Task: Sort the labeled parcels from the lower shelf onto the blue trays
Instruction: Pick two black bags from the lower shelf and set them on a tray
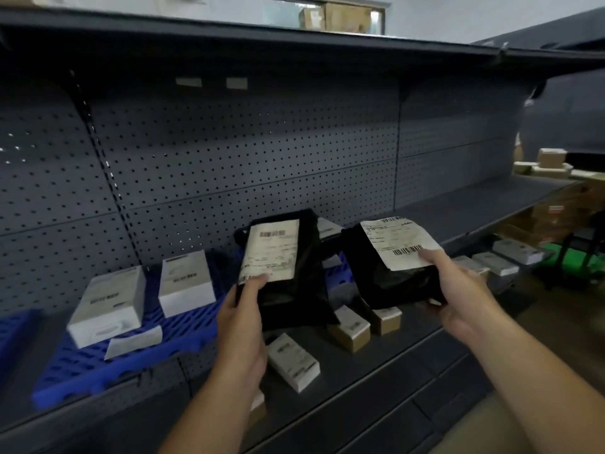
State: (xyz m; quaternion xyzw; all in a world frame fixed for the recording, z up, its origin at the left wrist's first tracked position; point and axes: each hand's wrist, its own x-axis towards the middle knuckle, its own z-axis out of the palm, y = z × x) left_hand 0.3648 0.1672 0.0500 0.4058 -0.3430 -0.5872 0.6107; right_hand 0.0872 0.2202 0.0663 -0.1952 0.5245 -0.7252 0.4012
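Note:
My left hand (240, 317) grips a black bag parcel (296, 283) with a white shipping label, held upright above the shelf. My right hand (458, 290) grips a second black bag parcel (389, 276), thumb pressed on its white label. Both parcels hang side by side over the grey shelf (376, 365). A blue tray (131, 358) lies at the left and bears two white boxes (108, 304) (186, 283) and a flat white packet (134, 345). Part of another blue tray (340, 273) shows between the two bags.
Small labeled boxes lie on the shelf below my hands: a white one (293, 362) and two brown ones (350, 329) (386, 317). More white boxes (497, 262) line the shelf to the right. Pegboard backs the shelf. Cardboard cartons (550, 165) are stacked far right.

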